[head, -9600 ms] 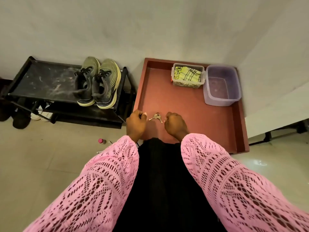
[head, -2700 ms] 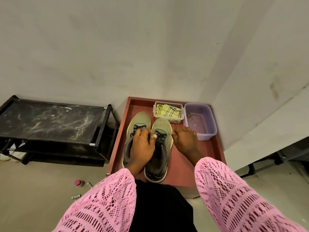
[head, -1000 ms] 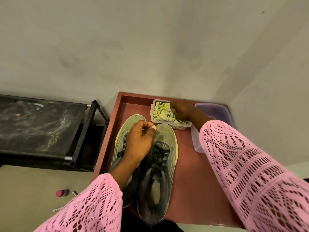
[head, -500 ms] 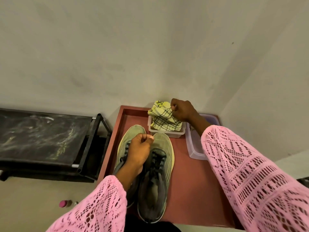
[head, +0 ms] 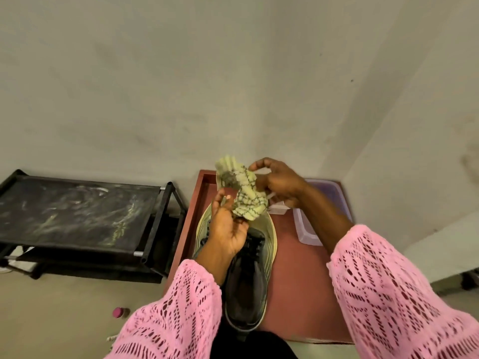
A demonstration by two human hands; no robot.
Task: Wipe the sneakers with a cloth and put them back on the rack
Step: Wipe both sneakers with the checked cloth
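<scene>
A pair of olive-green sneakers with dark tongues (head: 248, 275) lies on the red tray (head: 293, 288), toes toward the wall; my left forearm hides most of the left shoe. Above the toes I hold a crumpled yellow checked cloth (head: 243, 193) in both hands. My right hand (head: 280, 185) pinches its upper right side. My left hand (head: 228, 226) holds its lower edge from below, fingers curled into the fabric. The black shoe rack (head: 77, 216) stands to the left, its top shelf bare and scuffed.
A purple tub (head: 308, 229) sits at the tray's far right, and a small clear container (head: 277, 209) peeks out under the cloth. A pink-capped bottle (head: 118, 312) lies on the floor near the rack. Walls meet in a corner behind the tray.
My right hand has lifted the cloth out of the clear container and brought it over the sneakers. My left hand has left the shoes and taken hold of the cloth's lower edge.
</scene>
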